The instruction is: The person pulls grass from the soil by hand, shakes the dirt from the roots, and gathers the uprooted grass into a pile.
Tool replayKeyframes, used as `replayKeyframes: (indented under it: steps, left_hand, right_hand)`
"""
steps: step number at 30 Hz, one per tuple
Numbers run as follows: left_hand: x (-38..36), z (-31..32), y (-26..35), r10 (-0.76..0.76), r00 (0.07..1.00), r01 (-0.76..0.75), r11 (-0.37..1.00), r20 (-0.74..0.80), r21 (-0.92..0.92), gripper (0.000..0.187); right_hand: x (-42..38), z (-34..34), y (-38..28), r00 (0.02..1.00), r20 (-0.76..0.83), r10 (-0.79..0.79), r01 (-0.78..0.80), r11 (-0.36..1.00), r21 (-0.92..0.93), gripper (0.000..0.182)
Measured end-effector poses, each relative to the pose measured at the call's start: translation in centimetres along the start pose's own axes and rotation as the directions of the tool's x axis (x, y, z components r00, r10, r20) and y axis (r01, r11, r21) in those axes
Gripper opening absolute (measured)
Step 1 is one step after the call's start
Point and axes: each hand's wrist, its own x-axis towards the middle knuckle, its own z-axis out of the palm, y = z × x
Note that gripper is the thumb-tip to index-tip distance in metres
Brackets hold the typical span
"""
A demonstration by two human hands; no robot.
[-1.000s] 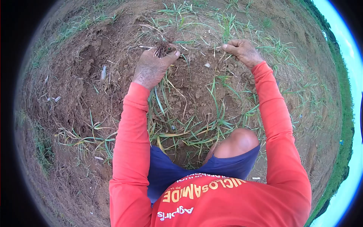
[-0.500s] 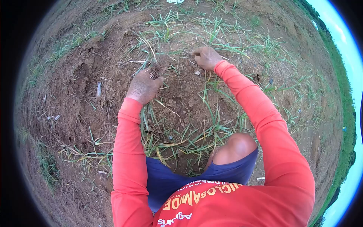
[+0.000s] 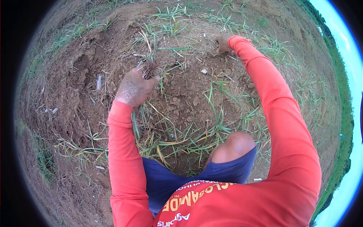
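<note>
My left hand [image 3: 135, 86], dusty with soil, is closed around a bunch of uprooted narrow-leaved plants [image 3: 149, 71]. Their reddish-brown lower ends and thin roots stick out past the fingers, and yellowish-green leaves point away from me. Farther out and to the right, my right hand [image 3: 224, 43] is down at the soil with its fingers curled inward. Whatever those fingers grip is hidden. Green leaf tufts [image 3: 238, 26] grow just beyond it, and a small whitish stone-like piece [image 3: 204, 71] lies nearer to me.
Brown crumbly soil [image 3: 181, 102] slopes around me. More narrow-leaved plants [image 3: 215, 132] lie or grow before my bent knee [image 3: 236, 147]. A pale scrap [image 3: 99, 82] lies left of my left hand. Dry stalks and weeds are scattered about.
My right hand has moved outward and to the right along the ground. My left hand has shifted slightly left and nearer, still holding the bunch. The view has tilted a little.
</note>
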Motion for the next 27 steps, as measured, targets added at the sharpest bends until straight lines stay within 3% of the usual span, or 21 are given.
replayKeyframes:
  steps: [1, 5, 8, 11, 14, 17, 20, 23, 27]
  left_hand:
    - [0.2, 0.0, -0.1, -0.003, 1.000, 0.003, 1.000, 0.003, -0.016, 0.042]
    - [0.4, -0.2, 0.2, -0.034, 0.999, 0.036, 0.998, 0.031, -0.054, 0.038]
    - [-0.3, -0.5, 0.5, 0.002, 1.000, -0.002, 1.000, -0.020, 0.018, 0.038]
    - [-0.5, -0.6, -0.3, 0.031, 0.998, -0.031, 1.000, -0.048, 0.006, 0.038]
    - [-0.2, -0.6, -0.5, -0.025, 0.999, 0.026, 0.999, -0.041, 0.019, 0.039]
    - [-0.3, -0.5, -0.5, 0.010, 0.998, -0.005, 0.996, -0.059, 0.091, 0.041]
    - [-0.8, -1.2, 0.3, 0.006, 1.000, -0.006, 1.000, -0.011, 0.000, 0.040]
    - [-0.5, -1.2, 0.1, -0.015, 0.999, 0.017, 0.999, -0.045, 0.033, 0.036]
    - [0.0, -0.7, -0.9, 0.113, 0.993, -0.111, 0.989, -0.022, 0.101, 0.033]
  right_hand:
    - [-0.6, 0.0, -0.5, 0.997, -0.069, 0.022, -0.028, 0.996, -0.085, 0.049]
    - [-2.7, -0.8, -1.2, 0.995, -0.075, 0.070, -0.062, 0.993, 0.105, 0.041]
    - [-1.8, 0.0, -1.0, 0.982, -0.146, 0.121, -0.106, 0.988, 0.109, 0.035]
    - [-2.4, 1.4, -0.8, 0.932, -0.357, 0.061, 0.013, 0.980, 0.200, 0.029]
    - [-2.3, 1.2, -0.8, 0.956, -0.281, 0.084, -0.034, 0.983, 0.179, 0.028]
    - [-1.8, 1.2, -1.9, 0.945, -0.301, 0.131, -0.130, 0.991, 0.025, 0.028]
    - [-2.5, 2.0, -1.9, 0.951, -0.293, 0.099, -0.087, 0.995, 0.052, 0.027]
    - [-3.1, 3.5, -2.0, 0.939, -0.343, 0.026, -0.035, 0.999, -0.021, 0.024]
    - [-5.3, 2.3, -3.3, 0.948, -0.304, 0.096, -0.076, 0.994, 0.076, 0.025]
